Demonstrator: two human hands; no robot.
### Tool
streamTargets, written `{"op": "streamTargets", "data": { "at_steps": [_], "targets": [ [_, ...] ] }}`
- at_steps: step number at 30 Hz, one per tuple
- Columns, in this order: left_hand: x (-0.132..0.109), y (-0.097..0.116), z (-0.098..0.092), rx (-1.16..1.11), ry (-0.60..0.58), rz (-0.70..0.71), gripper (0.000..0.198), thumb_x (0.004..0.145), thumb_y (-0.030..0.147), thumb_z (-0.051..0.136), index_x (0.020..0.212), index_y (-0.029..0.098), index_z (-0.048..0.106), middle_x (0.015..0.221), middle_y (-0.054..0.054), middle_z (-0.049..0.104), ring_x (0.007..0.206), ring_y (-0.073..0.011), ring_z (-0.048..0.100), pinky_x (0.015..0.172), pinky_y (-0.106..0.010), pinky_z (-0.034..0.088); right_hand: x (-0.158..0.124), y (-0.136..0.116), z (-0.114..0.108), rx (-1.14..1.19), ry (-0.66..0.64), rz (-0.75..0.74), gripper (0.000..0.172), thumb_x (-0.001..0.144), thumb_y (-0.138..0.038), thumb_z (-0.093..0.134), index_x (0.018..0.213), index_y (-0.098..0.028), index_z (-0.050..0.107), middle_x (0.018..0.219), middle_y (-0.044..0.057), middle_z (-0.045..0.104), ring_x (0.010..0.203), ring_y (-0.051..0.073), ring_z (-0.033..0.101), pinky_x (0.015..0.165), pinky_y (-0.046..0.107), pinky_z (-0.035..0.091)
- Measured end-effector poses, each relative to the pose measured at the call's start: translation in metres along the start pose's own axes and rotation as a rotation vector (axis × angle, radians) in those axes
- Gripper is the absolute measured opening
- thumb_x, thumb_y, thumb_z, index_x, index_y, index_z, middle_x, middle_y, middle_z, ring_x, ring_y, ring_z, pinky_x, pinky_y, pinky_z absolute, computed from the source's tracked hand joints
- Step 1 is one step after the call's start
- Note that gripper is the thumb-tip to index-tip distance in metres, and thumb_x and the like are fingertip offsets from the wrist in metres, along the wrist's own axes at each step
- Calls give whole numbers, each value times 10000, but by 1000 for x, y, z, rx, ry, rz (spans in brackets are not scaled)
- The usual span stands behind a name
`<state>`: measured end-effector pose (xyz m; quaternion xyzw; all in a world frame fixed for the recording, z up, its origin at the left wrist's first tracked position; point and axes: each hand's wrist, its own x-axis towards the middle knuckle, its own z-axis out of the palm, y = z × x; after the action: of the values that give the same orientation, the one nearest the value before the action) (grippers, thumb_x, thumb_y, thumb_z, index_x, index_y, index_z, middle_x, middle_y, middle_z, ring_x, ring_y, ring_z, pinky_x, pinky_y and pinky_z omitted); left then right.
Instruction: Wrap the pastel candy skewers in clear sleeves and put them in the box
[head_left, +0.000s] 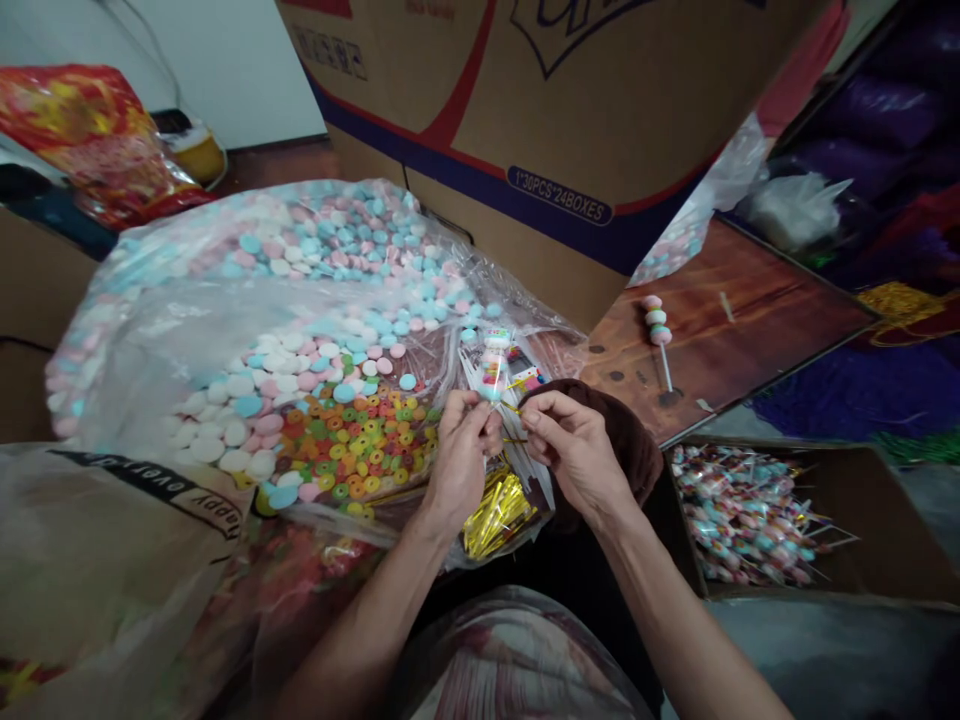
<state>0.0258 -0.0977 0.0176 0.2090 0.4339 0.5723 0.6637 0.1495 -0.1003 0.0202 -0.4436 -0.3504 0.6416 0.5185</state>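
Note:
My left hand [463, 450] is closed around the lower end of a wrapped candy lollipop [493, 365], which stands upright above the fingers in a clear wrapper. Close beside it, my right hand [570, 440] pinches a thin gold twist tie [510, 406] near the wrapper's neck. Below the hands lies a bundle of gold twist ties [496, 515]. White sticks [534, 465] show partly behind the right fingers. To the left are loose ring candies [360, 435] in several colours and pastel candy tablets [225, 420] on clear plastic.
A large cardboard box [465, 220] stands at the back. An unwrapped candy lollipop [658, 330] lies on the brown board [757, 320] at right. Below it, an open carton [877, 520] holds many wrapped lollipops [750, 510]. A plastic bag [112, 560] sits at front left.

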Motion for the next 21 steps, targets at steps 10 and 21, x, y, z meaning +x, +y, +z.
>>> {"op": "streamTargets", "data": {
  "at_steps": [10, 21],
  "targets": [
    [-4, -9, 8, 45, -96, -20, 173, 716, 246, 696, 787, 177, 555, 641, 55, 483, 505, -34, 341, 477, -171, 238, -11, 12, 2, -38, 106, -95, 191, 733, -310, 770, 720, -160, 652, 626, -36, 571, 463, 43, 366, 437, 204, 255],
    [-8, -21, 6, 383, -115, 262, 143, 862, 315, 616, 902, 184, 656, 771, 9, 576, 711, -102, 503, 654, -210, 400, -12, 14, 6, -230, 306, -178, 203, 787, -328, 709, 719, -169, 603, 634, -38, 559, 502, 66, 399, 463, 205, 302]
  ]
}}
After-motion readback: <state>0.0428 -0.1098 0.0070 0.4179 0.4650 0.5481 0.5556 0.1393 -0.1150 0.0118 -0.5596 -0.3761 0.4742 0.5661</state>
